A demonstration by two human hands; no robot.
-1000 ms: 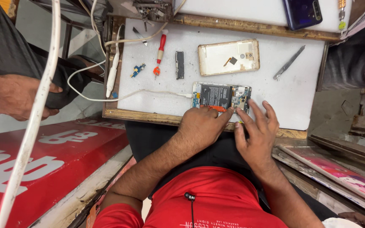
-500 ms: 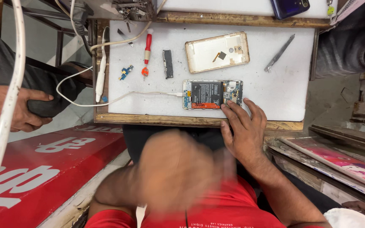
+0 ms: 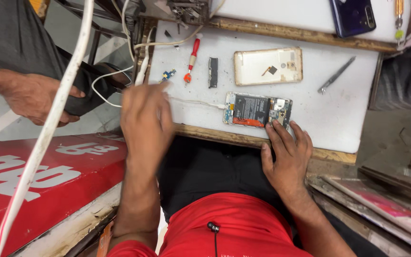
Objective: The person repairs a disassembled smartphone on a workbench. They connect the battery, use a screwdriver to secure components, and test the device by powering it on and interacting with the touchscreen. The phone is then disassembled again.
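Note:
An opened phone (image 3: 258, 110) with its battery and circuit board showing lies near the front edge of a white work board (image 3: 343, 119). A thin white cable (image 3: 196, 101) runs into its left end. My right hand (image 3: 286, 154) rests flat on the board's wooden edge, fingers spread, fingertips touching the phone's near side. My left hand (image 3: 146, 119) is blurred, raised over the board's left front corner with fingers extended and nothing seen in it. Just beyond it lie a small blue part (image 3: 168, 75) and a red-handled screwdriver (image 3: 192, 56).
A pale back cover (image 3: 268, 66), a black strip part (image 3: 213, 72) and metal tweezers (image 3: 336, 75) lie on the board. A dark blue phone (image 3: 353, 16) sits on the far shelf. Another person's hand (image 3: 34, 97) holds a black object at left, beside a thick white cable (image 3: 48, 133) and a red signboard (image 3: 39, 176).
My left hand left the phone, drew back toward my body, then swung out over the board's left corner. My right hand stayed at the phone's edge.

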